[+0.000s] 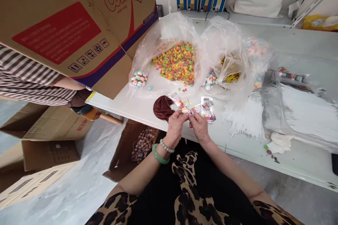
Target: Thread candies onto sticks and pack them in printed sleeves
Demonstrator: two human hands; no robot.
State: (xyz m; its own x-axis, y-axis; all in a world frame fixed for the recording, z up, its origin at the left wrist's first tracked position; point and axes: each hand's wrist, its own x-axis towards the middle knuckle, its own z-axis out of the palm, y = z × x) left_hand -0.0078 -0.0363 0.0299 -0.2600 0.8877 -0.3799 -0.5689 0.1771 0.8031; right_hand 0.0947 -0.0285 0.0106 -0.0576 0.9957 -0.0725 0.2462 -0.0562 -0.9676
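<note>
Near the table's front edge, both of my hands meet, fingertips pinched together. My left hand (175, 124) and my right hand (199, 126) hold a small pastel candy lollipop (187, 111) between them. A white stick shows just above my right fingers; the grip hides part of the candy. A printed wrapper (176, 100) lies just beyond my left fingers. To the right rests a stack of printed wrappers (207, 107). Beside my left hand is a crumpled dark brown cloth (162, 108).
Behind are clear bags with colourful ring candies (176, 63) and gold ties (232, 77). Finished candy lollipops (138, 78) lie at left; white sticks (245, 117) spread right. A large carton (79, 24) stands left, with a person behind. Below, an open box (123, 144) holds lollipops.
</note>
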